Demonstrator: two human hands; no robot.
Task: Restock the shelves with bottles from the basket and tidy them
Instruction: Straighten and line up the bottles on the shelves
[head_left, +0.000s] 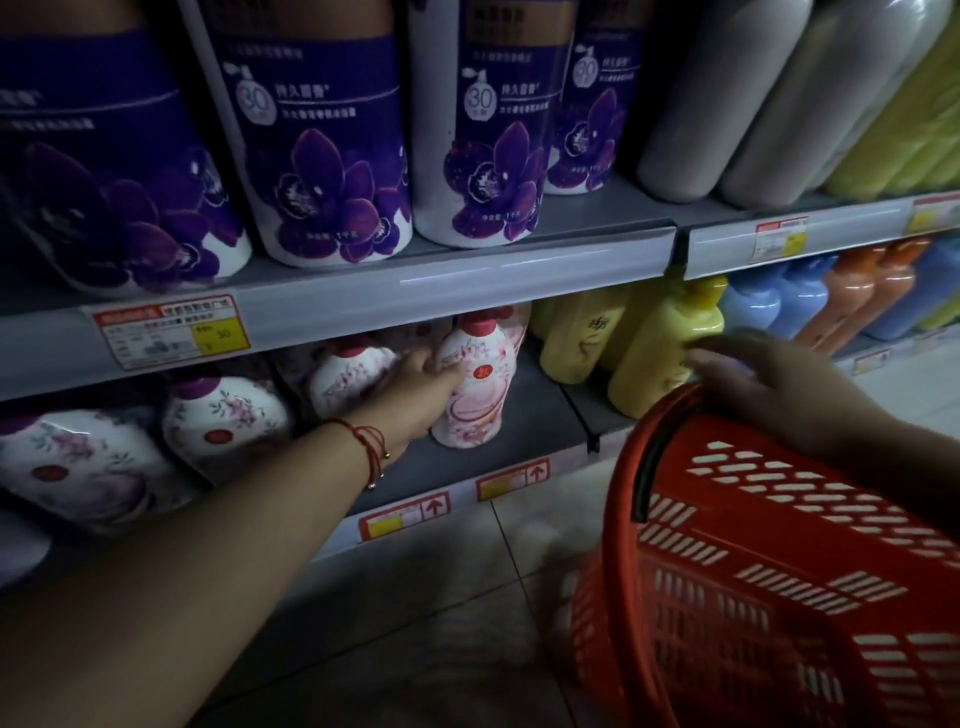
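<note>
The left hand (415, 387) reaches into the lower shelf (519, 415) and holds the side of a pink flowered bottle (475, 384), fingers wrapped behind it and the thumb across its front. The bottle stands upright near the front of the shelf, with a red cap. A red string bracelet (371, 447) sits on that wrist. To the left of the hand stand more flowered bottles (223, 415), white with red or purple caps.

The right hand (769, 384) rests on the rim of the red basket (779, 571), fingers fairly straight and spread towards a yellow bottle (670, 353) on the same shelf; whether the fingertips touch that bottle is unclear. The basket is tilted, its slotted side facing up, and its inside is hidden, so its contents cannot be told.

On the upper shelf (467, 275) stand tall purple orchid bottles (322, 156), with grey bottles (727, 98) to the right.
</note>
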